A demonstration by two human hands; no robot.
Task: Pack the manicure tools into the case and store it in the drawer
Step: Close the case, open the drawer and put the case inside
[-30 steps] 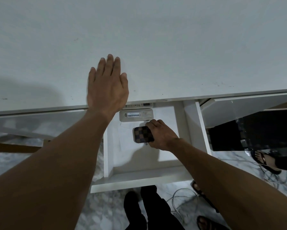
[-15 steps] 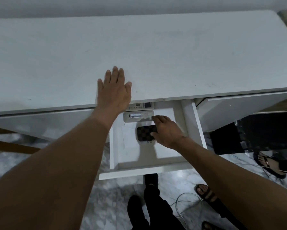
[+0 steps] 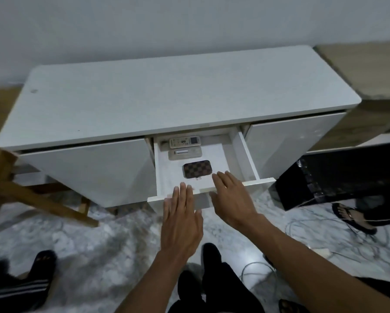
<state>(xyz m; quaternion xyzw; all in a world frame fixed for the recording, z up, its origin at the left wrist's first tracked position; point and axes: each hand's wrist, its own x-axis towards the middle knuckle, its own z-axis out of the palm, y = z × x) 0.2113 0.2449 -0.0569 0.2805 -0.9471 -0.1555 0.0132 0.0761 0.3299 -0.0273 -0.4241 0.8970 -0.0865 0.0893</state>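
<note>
The brown checkered manicure case [image 3: 198,168] lies shut on the floor of the open white drawer [image 3: 248,154], in the middle of the white cabinet [image 3: 167,98]. My left hand [image 3: 181,215] is flat with fingers apart, its fingertips at the drawer's front panel. My right hand [image 3: 231,195] is open too, fingers over the front edge, just right of the case and not touching it. Neither hand holds anything.
Two remote controls [image 3: 184,141] lie at the back of the drawer. A wooden chair frame [image 3: 31,195] stands at the left, a black box [image 3: 338,175] at the right. Cables [image 3: 325,224] trail over the marble floor. Other people's sandalled feet [image 3: 352,218] stand nearby.
My right hand let go of the case and drew back to the drawer front. My left hand left the cabinet top and came down to the front panel. The view pulled back.
</note>
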